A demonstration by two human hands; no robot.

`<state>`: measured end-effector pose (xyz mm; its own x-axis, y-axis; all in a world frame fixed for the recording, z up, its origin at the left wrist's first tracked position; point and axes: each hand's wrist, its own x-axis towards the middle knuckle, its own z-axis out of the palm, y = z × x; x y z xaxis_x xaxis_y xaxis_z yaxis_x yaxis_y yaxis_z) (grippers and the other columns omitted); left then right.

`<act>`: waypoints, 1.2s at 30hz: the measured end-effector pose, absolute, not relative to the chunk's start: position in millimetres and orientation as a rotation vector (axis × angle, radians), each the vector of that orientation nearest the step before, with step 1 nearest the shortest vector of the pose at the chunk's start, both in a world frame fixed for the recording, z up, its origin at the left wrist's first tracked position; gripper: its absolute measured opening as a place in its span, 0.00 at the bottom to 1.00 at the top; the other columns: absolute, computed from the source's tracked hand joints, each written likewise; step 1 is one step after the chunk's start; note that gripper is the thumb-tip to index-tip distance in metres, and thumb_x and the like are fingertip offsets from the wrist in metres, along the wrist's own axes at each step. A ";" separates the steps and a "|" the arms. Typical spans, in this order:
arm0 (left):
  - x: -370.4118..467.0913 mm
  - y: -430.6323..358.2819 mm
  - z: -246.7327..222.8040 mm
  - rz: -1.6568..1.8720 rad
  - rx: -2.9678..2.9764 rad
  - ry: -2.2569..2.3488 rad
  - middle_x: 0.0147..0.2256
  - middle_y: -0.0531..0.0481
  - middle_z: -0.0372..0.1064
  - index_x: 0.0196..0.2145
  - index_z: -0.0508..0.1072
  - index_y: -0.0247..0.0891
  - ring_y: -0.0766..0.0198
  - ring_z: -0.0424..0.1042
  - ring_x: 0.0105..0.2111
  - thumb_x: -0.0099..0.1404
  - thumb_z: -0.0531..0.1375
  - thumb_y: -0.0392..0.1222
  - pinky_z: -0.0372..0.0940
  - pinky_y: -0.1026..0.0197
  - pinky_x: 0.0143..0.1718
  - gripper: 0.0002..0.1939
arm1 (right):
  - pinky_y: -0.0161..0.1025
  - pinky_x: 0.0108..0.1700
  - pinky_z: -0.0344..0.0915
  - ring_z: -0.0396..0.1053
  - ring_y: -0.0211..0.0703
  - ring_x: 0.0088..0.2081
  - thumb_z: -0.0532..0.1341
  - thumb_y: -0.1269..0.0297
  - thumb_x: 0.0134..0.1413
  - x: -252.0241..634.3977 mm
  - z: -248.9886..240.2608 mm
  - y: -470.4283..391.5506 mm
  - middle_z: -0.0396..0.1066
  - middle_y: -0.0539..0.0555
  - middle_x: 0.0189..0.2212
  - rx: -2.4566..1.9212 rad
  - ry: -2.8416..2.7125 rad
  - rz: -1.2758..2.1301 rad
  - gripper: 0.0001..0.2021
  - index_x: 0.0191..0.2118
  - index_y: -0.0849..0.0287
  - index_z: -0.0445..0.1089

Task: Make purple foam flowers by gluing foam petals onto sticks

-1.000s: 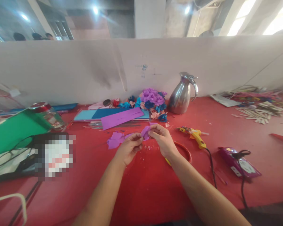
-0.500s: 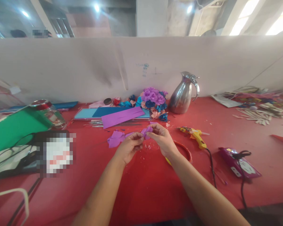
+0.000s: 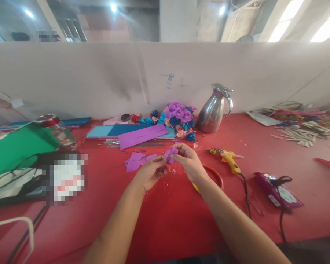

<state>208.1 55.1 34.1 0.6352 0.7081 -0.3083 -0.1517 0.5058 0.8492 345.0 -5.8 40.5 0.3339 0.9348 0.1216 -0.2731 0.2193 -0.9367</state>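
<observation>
A small folded piece of purple paper (image 3: 169, 154) is pinched between my two hands above the middle of the red table (image 3: 165, 220). My left hand (image 3: 153, 169) grips its left side with thumb and forefinger. On the opposite side, the fingertips of my right hand (image 3: 188, 161) are closed on the same piece. Just left of it lie more cut purple paper pieces (image 3: 135, 161). Behind my hands, a long purple paper strip (image 3: 143, 136) rests across blue paper sheets (image 3: 101, 132). Part of a red and yellow ring (image 3: 216, 174) shows beside my right wrist.
A bunch of paper flowers (image 3: 178, 113) and a steel jug (image 3: 211, 110) stand by the wall. To the right are a yellow glue gun (image 3: 231, 161), a purple power strip (image 3: 277, 190) and pale sticks (image 3: 302, 134). At left are a glass jar (image 3: 59, 132) and a green sheet (image 3: 22, 148).
Both hands stay in nearly the same place. The purple paper piece has turned slightly between my fingers, and my left fingers have shifted a little.
</observation>
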 end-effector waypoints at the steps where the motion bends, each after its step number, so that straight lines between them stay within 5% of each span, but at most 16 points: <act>1: 208.1 54.5 34.5 0.579 0.902 0.709 0.20 0.55 0.67 0.26 0.74 0.33 0.74 0.63 0.17 0.44 0.73 0.43 0.53 0.69 0.19 0.15 | 0.37 0.36 0.65 0.67 0.37 0.29 0.66 0.67 0.38 345.2 40.5 -5.7 0.70 0.47 0.26 -0.992 -0.835 0.987 0.12 0.34 0.56 0.68; 21: 212.9 50.9 37.2 0.720 1.061 0.774 0.20 0.55 0.65 0.24 0.75 0.34 0.73 0.58 0.20 0.43 0.71 0.46 0.49 0.66 0.22 0.14 | 0.37 0.33 0.66 0.69 0.38 0.28 0.66 0.64 0.40 345.5 41.1 -5.8 0.71 0.48 0.25 -1.090 -0.821 0.965 0.09 0.31 0.57 0.68; 36: 213.2 51.3 27.9 0.799 1.295 0.854 0.20 0.55 0.62 0.26 0.74 0.35 0.70 0.58 0.22 0.52 0.66 0.49 0.52 0.65 0.27 0.13 | 0.36 0.32 0.63 0.68 0.38 0.27 0.65 0.66 0.39 345.8 35.5 -3.4 0.72 0.49 0.24 -1.170 -0.849 0.882 0.09 0.31 0.58 0.68</act>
<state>213.2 51.3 27.9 0.4729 0.8771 -0.0839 -0.0245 0.1082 0.9938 345.8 -3.4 35.5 0.4129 0.9060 0.0937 -0.1282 0.1596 -0.9788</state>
